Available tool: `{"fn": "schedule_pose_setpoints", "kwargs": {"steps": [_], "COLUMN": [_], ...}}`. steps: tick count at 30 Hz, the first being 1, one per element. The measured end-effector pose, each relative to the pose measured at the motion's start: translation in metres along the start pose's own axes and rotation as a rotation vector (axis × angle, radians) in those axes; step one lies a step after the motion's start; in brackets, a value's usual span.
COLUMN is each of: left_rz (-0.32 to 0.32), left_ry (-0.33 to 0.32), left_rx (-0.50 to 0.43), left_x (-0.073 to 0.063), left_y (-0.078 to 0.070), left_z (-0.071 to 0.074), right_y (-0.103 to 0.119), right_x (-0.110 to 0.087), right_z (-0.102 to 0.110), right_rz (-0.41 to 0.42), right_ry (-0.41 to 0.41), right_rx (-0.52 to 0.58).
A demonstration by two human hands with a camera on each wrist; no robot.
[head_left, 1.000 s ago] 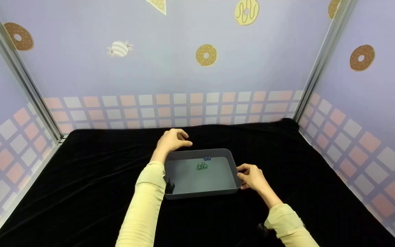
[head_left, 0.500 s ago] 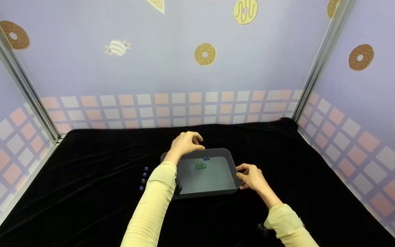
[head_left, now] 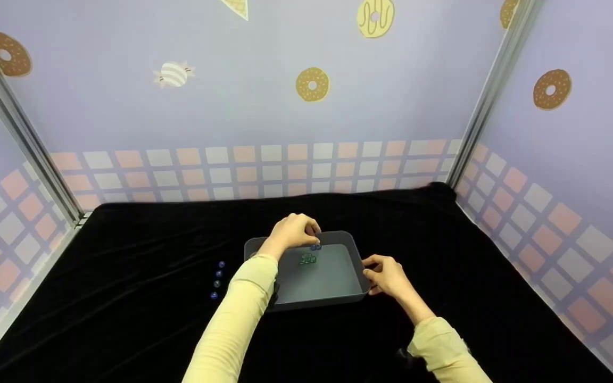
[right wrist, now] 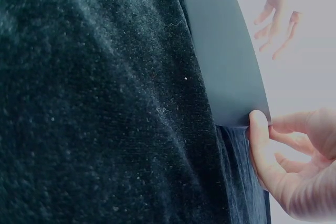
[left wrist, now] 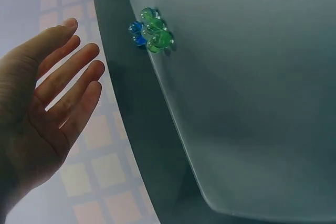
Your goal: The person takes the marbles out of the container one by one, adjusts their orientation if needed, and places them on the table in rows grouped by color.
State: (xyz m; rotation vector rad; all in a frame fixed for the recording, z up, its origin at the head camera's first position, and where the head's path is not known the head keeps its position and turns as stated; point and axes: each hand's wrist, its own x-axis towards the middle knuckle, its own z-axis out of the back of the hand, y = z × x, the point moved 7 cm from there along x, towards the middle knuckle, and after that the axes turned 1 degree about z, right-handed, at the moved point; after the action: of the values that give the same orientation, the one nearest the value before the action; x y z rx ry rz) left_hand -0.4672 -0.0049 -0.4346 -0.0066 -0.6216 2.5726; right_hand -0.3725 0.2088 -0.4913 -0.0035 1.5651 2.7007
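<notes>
A grey rectangular tray [head_left: 333, 279] stands on the black cloth. In it a cluster of green glass marbles [head_left: 307, 259] lies near two blue marbles [head_left: 315, 247] at the back wall; the left wrist view also has the green marbles [left wrist: 159, 38] and blue marbles [left wrist: 137, 34]. Over the tray's back part hovers my left hand [head_left: 294, 231], its fingers loosely bent and holding nothing, apart from the marbles in the left wrist view. My right hand [head_left: 386, 275] pinches the tray's right side, thumb [right wrist: 258, 124] on the outer wall and fingers at the rim.
Left of the tray, several dark blue marbles [head_left: 218, 274] form a row on the black cloth [head_left: 141, 298]. Behind rises a lilac wall [head_left: 264, 117] with printed sweets, and side walls flank the table.
My left hand has moved right and slightly down, toward the blue marbles in the tray. Its forearm has uncovered the marble row at the left. My right hand keeps its hold.
</notes>
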Motion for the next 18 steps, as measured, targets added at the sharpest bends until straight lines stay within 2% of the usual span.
{"fn": "schedule_pose_setpoints", "kwargs": {"steps": [9,18], "left_rz": [0.002,0.054], "left_ry": [0.090,0.185], "left_rx": [0.042,0.121], "left_x": [0.002,0.002], "left_y": [0.002,0.002], "left_z": [-0.013,-0.026], "right_y": [0.000,-0.002], "right_x": [0.001,0.001], "right_z": [0.000,0.000], "right_rz": [-0.005,0.001], "right_ry": [0.007,0.008], "right_rx": [-0.002,-0.003]}}
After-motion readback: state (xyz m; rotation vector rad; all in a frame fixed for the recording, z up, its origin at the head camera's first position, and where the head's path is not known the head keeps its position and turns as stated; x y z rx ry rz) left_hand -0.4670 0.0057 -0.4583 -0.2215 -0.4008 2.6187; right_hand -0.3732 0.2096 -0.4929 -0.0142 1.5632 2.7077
